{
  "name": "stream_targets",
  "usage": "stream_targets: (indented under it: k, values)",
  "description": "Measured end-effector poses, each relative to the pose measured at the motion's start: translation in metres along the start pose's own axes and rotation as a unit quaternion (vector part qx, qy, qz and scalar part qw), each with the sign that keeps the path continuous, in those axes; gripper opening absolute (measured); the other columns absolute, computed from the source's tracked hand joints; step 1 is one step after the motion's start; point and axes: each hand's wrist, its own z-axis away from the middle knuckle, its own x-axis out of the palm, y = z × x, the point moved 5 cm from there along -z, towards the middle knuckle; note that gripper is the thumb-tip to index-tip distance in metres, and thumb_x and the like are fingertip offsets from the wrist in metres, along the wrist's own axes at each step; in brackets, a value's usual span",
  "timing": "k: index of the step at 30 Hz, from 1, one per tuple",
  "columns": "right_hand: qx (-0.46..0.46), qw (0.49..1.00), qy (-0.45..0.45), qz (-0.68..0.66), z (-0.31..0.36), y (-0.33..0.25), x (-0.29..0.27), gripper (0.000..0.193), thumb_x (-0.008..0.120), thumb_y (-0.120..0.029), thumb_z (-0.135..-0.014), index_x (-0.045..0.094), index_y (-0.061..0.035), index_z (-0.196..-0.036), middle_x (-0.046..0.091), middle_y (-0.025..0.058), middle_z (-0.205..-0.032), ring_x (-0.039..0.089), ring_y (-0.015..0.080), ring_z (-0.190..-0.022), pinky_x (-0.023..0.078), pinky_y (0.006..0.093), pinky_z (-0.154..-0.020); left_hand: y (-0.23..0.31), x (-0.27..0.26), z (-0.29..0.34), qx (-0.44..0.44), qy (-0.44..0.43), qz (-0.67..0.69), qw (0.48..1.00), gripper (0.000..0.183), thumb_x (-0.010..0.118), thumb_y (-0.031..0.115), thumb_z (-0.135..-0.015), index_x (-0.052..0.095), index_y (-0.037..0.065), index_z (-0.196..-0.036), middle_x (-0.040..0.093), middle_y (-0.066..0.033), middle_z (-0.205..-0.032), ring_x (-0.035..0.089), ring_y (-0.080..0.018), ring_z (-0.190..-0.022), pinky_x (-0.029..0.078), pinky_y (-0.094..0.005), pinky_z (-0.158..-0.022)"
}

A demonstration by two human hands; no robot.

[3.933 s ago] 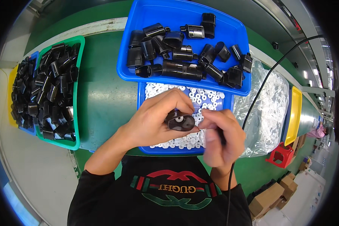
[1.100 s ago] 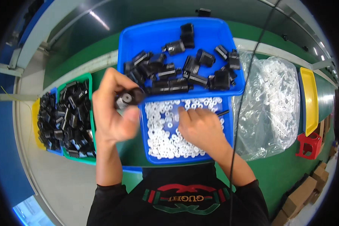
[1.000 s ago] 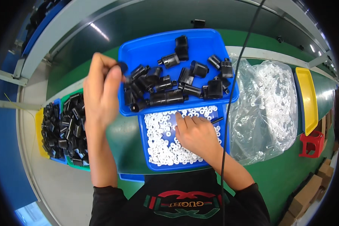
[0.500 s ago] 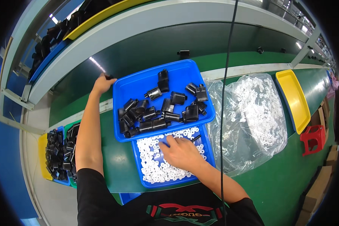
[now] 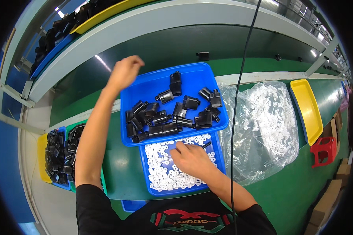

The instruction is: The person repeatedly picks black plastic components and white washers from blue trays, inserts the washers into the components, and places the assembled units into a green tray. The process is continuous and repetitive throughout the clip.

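My left hand (image 5: 125, 72) is raised over the far left corner of a blue tray (image 5: 145, 88), its fingers loosely apart and slightly blurred; nothing shows in them. In that tray lie several black cylindrical plastic parts (image 5: 191, 102). A second blue tray (image 5: 146, 172), partly under the first one's near edge, holds many small white rings (image 5: 172, 182). Over these rings is my right hand (image 5: 193, 159), fingers curled together and tips hidden, so what they pinch cannot be made out. A short black rod (image 5: 206, 145) shows just beyond it.
To the right, a clear plastic bag (image 5: 243, 152) of white rings lies beside a yellow tray (image 5: 306, 111). Bins of black parts (image 5: 55, 156) stand at left. Black parts (image 5: 202, 55) sit on the dark green belt (image 5: 164, 45) behind a pale rail. A black cable (image 5: 239, 86) hangs in front.
My left hand has come back from the belt, up and right toward the tray; the dark piece at its fingers no longer shows. My right hand stays over the rings.
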Motion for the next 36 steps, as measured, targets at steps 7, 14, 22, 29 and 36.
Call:
stream_targets:
  k: [7,14,22,29,36]
  values:
    - [-0.003,0.999,0.023,-0.031,-0.002,0.001,-0.001,0.014,0.067,-0.010,-0.072,0.056,-0.0075,-0.080,0.054,0.0068,-0.078,0.064,0.0203,-0.058,0.052,0.0333,-0.050,0.078,0.064,0.040,0.089,-0.209,-0.124,0.966,0.044,0.075,0.031,-0.076,0.068,-0.001,-0.104,0.065,-0.0205,-0.104,0.062,-0.0346,-0.104,0.049,-0.0420,-0.091]
    - [0.016,0.994,0.072,-0.085,-0.002,0.005,-0.013,0.013,0.069,-0.005,-0.072,0.059,-0.0076,-0.080,0.057,0.0032,-0.079,0.060,0.0196,-0.050,0.049,0.0314,-0.046,0.085,0.037,0.052,0.055,-0.101,0.005,0.993,0.042,0.073,0.020,-0.075,0.067,-0.003,-0.110,0.065,-0.0163,-0.101,0.063,-0.0284,-0.097,0.050,-0.0359,-0.086]
    - [-0.026,0.995,0.063,-0.078,0.000,-0.003,-0.016,0.023,0.067,-0.002,-0.071,0.067,-0.0065,-0.094,0.060,0.0033,-0.088,0.062,0.0171,-0.055,0.051,0.0298,-0.048,0.097,0.035,0.163,-0.007,-0.084,0.460,0.884,0.047,0.051,-0.007,-0.073,0.064,-0.005,-0.118,0.064,-0.0135,-0.107,0.063,-0.0206,-0.103,0.049,-0.0340,-0.094]
    - [-0.044,0.970,0.176,-0.163,-0.005,0.004,-0.039,0.028,0.083,-0.013,-0.066,0.065,-0.0082,-0.087,0.056,0.0025,-0.076,0.056,0.0146,-0.051,0.044,0.0290,-0.044,0.101,0.020,0.204,0.083,-0.093,0.416,0.901,0.053,0.070,-0.008,-0.063,0.062,-0.007,-0.116,0.066,-0.0168,-0.112,0.065,-0.0254,-0.104,0.052,-0.0376,-0.092]
    - [-0.036,0.940,0.237,-0.241,-0.003,-0.005,-0.075,0.043,0.095,-0.021,-0.057,0.067,-0.0081,-0.087,0.057,0.0026,-0.071,0.054,0.0156,-0.060,0.040,0.0251,-0.049,0.107,0.033,0.219,0.081,-0.087,0.370,0.921,0.046,0.071,-0.002,-0.055,0.069,0.000,-0.102,0.069,-0.0150,-0.106,0.066,-0.0280,-0.101,0.052,-0.0369,-0.088]
